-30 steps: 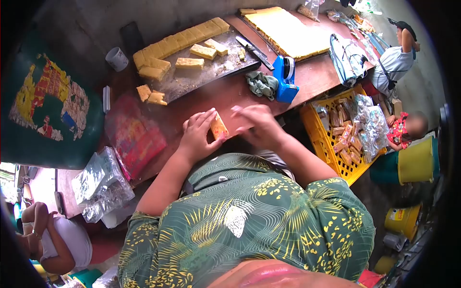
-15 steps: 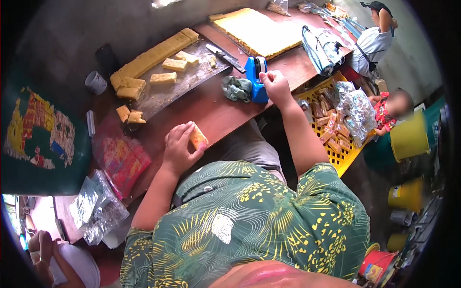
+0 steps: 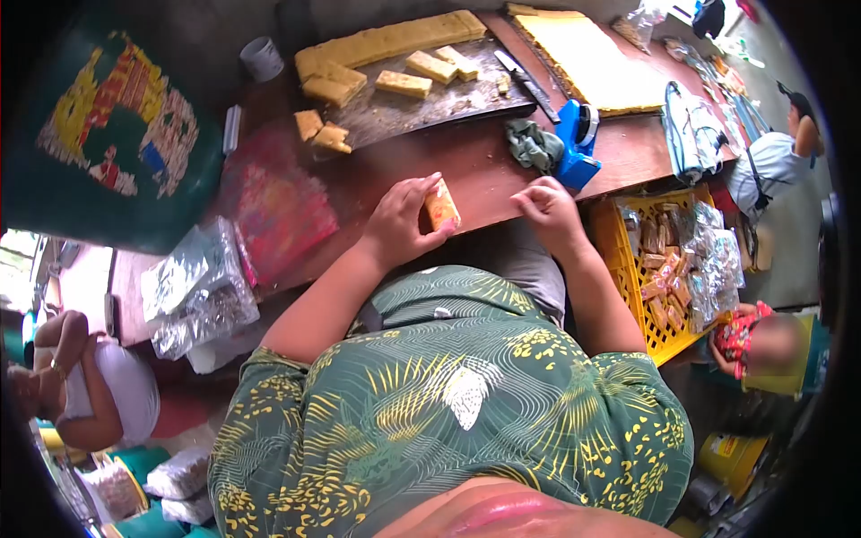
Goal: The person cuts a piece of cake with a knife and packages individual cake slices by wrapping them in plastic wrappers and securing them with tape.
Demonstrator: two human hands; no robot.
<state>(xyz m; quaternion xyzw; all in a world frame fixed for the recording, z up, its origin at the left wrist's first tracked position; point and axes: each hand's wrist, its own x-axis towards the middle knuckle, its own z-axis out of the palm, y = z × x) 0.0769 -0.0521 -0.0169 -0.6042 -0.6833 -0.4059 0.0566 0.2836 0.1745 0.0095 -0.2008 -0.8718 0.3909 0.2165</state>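
My left hand [image 3: 402,218] grips a small cake bar [image 3: 442,206] in a printed wrapper, standing on end at the front edge of the table. To its right, my right hand [image 3: 549,212] is closed in a pinch, apart from the bar. Whatever its fingertips hold is too small to make out. Just beyond that hand stands a blue tape dispenser [image 3: 577,148] with a roll of tape, beside a crumpled grey-green cloth [image 3: 533,146].
Unwrapped cake bars [image 3: 403,84] lie on a dark tray [image 3: 386,123], with a knife [image 3: 527,85] nearby. A large cake slab [image 3: 587,63] is behind. At right, a yellow crate [image 3: 632,269] holds wrapped bars. Clear wrappers [image 3: 199,282] lie left. Other people sit on both sides.
My right hand has come away from the tape dispenser toward the bar, still pinched. My left hand keeps its hold on the bar. The whole view has shifted.
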